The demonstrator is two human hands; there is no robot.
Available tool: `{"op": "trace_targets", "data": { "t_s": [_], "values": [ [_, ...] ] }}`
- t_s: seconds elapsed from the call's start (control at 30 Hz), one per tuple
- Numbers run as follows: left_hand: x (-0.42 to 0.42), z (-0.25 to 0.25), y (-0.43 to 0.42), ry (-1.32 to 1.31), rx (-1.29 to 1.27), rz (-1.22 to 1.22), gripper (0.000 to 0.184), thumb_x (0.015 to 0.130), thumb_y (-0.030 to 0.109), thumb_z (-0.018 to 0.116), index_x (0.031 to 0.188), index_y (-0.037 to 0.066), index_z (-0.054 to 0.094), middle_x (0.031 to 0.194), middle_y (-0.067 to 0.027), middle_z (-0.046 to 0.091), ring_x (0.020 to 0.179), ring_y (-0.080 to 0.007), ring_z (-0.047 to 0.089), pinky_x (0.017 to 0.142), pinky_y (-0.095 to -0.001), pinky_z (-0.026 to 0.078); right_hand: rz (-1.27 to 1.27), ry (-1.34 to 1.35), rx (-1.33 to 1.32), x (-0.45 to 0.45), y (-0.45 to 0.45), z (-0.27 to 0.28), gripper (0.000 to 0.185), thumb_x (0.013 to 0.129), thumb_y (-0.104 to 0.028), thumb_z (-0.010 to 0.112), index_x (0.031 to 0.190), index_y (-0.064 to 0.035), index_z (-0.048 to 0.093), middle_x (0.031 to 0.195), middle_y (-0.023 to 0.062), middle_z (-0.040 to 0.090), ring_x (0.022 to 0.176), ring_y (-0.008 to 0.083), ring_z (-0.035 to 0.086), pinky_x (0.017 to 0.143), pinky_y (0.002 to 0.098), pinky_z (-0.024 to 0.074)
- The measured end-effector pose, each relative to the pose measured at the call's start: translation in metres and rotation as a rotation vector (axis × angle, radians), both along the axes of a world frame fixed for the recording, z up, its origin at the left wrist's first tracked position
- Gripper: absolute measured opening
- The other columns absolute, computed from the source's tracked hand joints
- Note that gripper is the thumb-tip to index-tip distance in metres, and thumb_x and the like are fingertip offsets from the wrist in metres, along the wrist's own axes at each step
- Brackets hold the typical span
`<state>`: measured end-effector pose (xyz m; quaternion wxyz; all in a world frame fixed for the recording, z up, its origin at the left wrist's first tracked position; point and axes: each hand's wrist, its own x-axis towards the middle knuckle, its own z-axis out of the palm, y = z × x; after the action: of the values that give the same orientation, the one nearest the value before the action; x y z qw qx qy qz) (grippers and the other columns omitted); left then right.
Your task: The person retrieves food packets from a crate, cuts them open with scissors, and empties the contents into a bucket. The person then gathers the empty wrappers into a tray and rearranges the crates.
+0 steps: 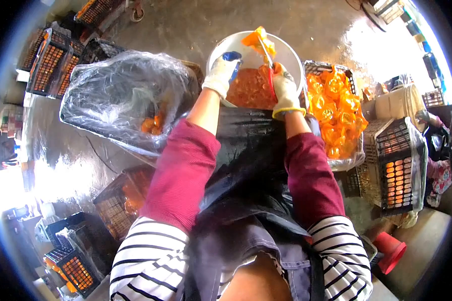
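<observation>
My right hand (285,86), in a white glove with a yellow cuff, grips a red-handled bladed tool (271,83); whether it is scissors or a knife I cannot tell. At the blade's upper end is a crumpled, shiny orange piece (259,42), above the rim of a white bucket (295,56). Inside the bucket lies a mass of wet, reddish-orange translucent pieces (248,86). My left hand (223,72), gloved in white and blue, is at the bucket's left side with curled fingers. What they hold, if anything, is hidden.
A crate of glossy orange pieces (335,108) stands right of the bucket. To the left, a crate lined with clear plastic (120,90) contains a few orange pieces. Black crates (50,62) are stacked at far left, with more crates (394,165) and a red bucket (389,252) at right.
</observation>
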<state>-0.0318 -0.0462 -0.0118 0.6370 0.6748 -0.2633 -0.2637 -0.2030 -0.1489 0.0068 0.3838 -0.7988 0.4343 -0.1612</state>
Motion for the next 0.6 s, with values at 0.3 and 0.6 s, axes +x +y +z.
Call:
{"op": "trace_targets", "data": {
  "t_s": [0.3, 0.6],
  "values": [
    [0.011, -0.009, 0.011, -0.012, 0.044, 0.046, 0.019, 0.086, 0.011, 0.055, 0.102, 0.005, 0.064, 0.094, -0.0046, 0.065, 0.081, -0.0144, 0.06, 0.074, -0.0258, 0.047, -0.085, -0.213, -0.003, -0.006, 0.018, 0.012, 0.035, 0.087, -0.035, 0.055, 0.111, -0.0092, 0.057, 0.097, 0.0197, 0.063, 0.094, 0.0371, 0.059, 0.079, 0.04, 0.0458],
    [-0.008, 0.028, 0.026, -0.055, 0.079, 0.023, 0.022, 0.085, 0.015, 0.056, 0.104, 0.006, 0.064, 0.094, -0.0085, 0.067, 0.081, -0.0143, 0.062, 0.072, -0.026, 0.049, -0.088, -0.01, -0.127, -0.002, 0.007, 0.004, 0.022, 0.088, -0.021, 0.047, 0.105, -0.0143, 0.058, 0.095, 0.0197, 0.063, 0.089, 0.0368, 0.06, 0.076, 0.0429, 0.0455]
  ]
}}
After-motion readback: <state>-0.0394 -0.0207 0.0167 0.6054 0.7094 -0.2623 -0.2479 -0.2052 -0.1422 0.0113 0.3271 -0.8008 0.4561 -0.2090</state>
